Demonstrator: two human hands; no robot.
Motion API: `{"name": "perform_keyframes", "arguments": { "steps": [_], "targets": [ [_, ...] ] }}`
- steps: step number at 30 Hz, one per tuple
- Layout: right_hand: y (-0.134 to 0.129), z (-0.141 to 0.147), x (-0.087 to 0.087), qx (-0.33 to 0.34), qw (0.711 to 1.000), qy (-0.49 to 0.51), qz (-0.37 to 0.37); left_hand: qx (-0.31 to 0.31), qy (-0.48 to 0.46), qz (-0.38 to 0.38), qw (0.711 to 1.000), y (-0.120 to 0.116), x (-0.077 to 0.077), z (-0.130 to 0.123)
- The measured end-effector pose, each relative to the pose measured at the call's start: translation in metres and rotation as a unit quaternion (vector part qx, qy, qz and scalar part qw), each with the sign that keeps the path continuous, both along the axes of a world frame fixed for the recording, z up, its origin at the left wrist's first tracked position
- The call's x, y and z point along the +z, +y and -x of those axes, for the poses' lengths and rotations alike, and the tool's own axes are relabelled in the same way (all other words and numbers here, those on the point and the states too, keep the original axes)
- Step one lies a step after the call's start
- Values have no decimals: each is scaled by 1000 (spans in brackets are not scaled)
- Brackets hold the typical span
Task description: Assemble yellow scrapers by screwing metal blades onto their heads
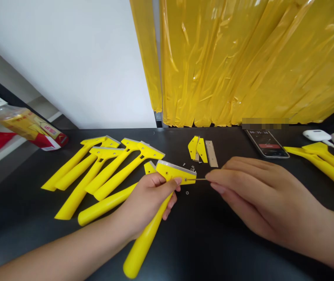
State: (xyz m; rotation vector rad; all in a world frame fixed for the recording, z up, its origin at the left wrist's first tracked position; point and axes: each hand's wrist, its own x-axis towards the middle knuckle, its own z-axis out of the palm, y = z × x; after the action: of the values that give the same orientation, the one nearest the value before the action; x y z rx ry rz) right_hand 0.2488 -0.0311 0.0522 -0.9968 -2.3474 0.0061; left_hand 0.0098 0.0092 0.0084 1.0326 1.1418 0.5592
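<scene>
My left hand (147,191) is closed round the neck of a yellow scraper (146,242), thumb pressed on its head below a metal blade edge. My right hand (254,187) pinches a thin metal rod (199,179), whose tip meets a screw hole in the scraper's head; its far end is hidden in my fingers. Just beyond lie small nuts and screws (193,168), and a single nut (187,192) lies closer. Two yellow cover plates (202,150) rest beside a loose flat blade (211,153) at the back.
Several yellow scrapers (102,168) lie on the black table (208,249) at left, near a tilted drink bottle (34,128). A phone (266,143) with a running timer, a white earphone case (316,135) and more yellow handles (325,164) are at right. Yellow plastic sheeting (228,58) hangs behind.
</scene>
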Motion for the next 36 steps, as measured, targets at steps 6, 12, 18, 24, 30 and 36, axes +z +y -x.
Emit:
{"name": "perform_keyframes", "arguments": {
  "steps": [6,12,18,24,30,36],
  "targets": [
    [-5,-2,5,-20,984,-157,-79,9,18,-33,999,2,-1,0],
    [-5,0,-7,-82,978,-156,-112,23,31,-65,997,5,-1,0],
    [-3,0,-14,-161,980,-107,-36,16,46,-67,997,5,1,-1],
    [-1,3,-11,-99,989,-107,-15,18,42,-59,997,5,0,-1],
    [-1,0,-17,-125,989,-77,22,31,41,-58,997,4,1,-1],
    [8,-5,-9,-110,969,131,177,50,-49,-3,998,5,4,4]
  ]
}}
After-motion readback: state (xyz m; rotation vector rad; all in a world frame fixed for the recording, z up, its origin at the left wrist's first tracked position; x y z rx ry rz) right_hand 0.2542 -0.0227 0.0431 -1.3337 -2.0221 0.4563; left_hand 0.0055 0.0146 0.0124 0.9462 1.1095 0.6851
